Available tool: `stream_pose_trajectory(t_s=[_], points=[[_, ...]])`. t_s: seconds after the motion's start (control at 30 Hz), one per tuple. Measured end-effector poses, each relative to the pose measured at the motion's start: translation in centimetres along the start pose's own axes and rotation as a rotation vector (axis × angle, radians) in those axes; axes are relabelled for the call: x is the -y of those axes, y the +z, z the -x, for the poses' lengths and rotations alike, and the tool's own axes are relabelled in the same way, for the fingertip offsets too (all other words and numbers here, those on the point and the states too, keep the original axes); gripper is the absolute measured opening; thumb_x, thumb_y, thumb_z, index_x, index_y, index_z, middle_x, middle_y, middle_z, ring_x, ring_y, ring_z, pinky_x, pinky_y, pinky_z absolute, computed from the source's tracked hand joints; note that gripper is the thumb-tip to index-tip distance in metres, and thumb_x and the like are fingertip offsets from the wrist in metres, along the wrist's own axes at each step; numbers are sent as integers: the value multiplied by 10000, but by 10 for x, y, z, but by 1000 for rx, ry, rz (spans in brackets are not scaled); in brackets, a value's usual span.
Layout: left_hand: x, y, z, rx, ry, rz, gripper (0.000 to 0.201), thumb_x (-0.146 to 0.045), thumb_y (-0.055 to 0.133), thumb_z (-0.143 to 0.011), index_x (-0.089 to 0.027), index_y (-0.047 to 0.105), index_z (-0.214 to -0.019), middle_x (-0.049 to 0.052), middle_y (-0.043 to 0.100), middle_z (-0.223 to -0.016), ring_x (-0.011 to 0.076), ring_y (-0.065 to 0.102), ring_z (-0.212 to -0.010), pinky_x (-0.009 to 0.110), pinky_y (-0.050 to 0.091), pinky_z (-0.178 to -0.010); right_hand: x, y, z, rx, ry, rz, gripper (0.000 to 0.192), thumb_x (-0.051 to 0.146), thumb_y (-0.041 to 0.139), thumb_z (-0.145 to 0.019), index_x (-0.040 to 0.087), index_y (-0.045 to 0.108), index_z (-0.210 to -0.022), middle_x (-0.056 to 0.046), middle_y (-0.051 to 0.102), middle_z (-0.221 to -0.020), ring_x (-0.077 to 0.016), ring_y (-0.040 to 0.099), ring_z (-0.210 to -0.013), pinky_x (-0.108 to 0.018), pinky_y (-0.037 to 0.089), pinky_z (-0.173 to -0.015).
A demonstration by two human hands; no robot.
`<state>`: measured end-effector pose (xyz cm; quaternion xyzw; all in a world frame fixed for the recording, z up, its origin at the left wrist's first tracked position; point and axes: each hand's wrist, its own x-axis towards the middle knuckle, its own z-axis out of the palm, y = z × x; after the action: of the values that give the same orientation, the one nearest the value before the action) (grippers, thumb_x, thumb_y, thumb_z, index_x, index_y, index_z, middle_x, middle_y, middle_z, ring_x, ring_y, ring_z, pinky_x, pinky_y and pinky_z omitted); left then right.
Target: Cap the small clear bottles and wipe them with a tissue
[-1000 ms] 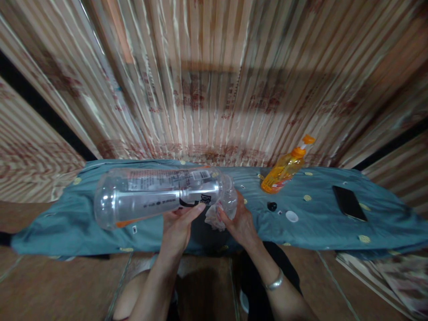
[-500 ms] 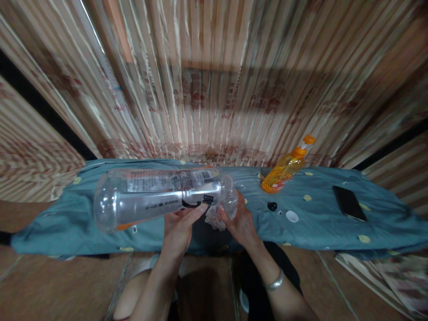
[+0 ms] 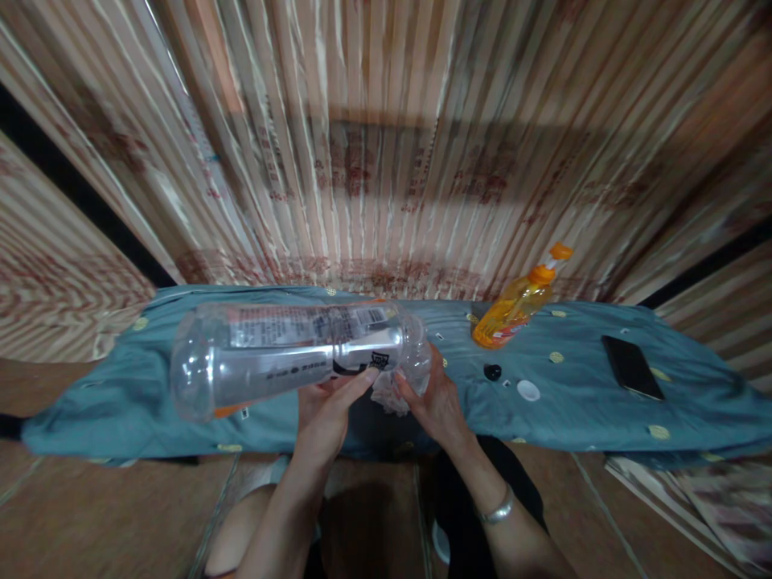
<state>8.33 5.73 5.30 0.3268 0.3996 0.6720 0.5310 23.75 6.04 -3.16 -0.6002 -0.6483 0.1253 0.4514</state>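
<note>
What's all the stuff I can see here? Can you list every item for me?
clear plastic bottle: one, see-through with a printed label, held on its side above the cloth
white wad: one, crumpled, tissue or rag, at the bottle's neck end
orange pump bottle: one, orange with an orange pump, far side of the cloth
black cap: one, black, on the cloth near the pump bottle
white disc: one, white, on the cloth beside the black cap
phone: one, black, flat on the cloth at the right
blue cloth: one, teal with yellow dots, spread across the surface
curtain: striped, beige and brown, behind
bracelet: one, silver, right wrist
left hand: holds the clear bottle
right hand: holds the white wad at the bottle's neck end
</note>
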Motion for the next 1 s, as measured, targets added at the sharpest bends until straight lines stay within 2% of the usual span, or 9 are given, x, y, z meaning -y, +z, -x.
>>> stream_pose_trajectory(t_s=[0.13, 0.27, 0.37, 0.57, 0.77, 1.0], points=[[2, -3, 0, 31, 13, -10, 363, -199, 837, -539, -264, 724, -878, -29, 760, -725, 204, 721, -741, 350, 550, -819, 1, -1, 0, 11, 4, 6, 634, 421, 563, -871, 135, 352, -1396, -172, 627, -1249, -289, 658, -1105, -433, 568, -884], [6, -7, 0, 41, 11, -68, 218, -255, 856, -543, -239, 710, -704, -6, 749, -673, 222, 712, -726, 365, 552, -802, 0, -1, 0, 4, -3, 9, 646, 432, 559, -872, 124, 348, -1399, -180, 627, -1244, -299, 655, -1107, -450, 564, -889], [9, -9, -1, 34, 13, -85, 201, -274, 862, -540, -227, 694, -640, 4, 745, -658, 219, 708, -705, 363, 553, -796, -2, 0, 0, 5, -11, 15, 643, 435, 555, -871, 135, 347, -1399, -178, 622, -1252, -298, 655, -1104, -459, 567, -883], [7, -9, 0, 32, 17, -133, 204, -282, 851, -544, -221, 709, -677, -13, 751, -681, 205, 708, -743, 350, 546, -836, -3, 2, 1, -7, -16, 5, 647, 430, 568, -870, 148, 337, -1404, -185, 629, -1245, -307, 659, -1090, -472, 568, -865], [10, -13, -1, 65, 19, -186, 138, -309, 817, -600, -216, 724, -640, 19, 769, -729, 223, 716, -785, 377, 523, -912, -3, 2, 0, -9, -42, -7, 638, 414, 566, -880, 170, 328, -1420, -180, 614, -1267, -305, 652, -1106, -462, 565, -875], [12, -15, -1, 66, -55, -195, 204, -377, 831, -567, -213, 733, -637, 31, 765, -690, 244, 719, -742, 402, 553, -835, -3, 1, 1, -9, -44, 25, 629, 406, 558, -885, 122, 338, -1401, -191, 609, -1261, -304, 655, -1105, -443, 574, -866]])
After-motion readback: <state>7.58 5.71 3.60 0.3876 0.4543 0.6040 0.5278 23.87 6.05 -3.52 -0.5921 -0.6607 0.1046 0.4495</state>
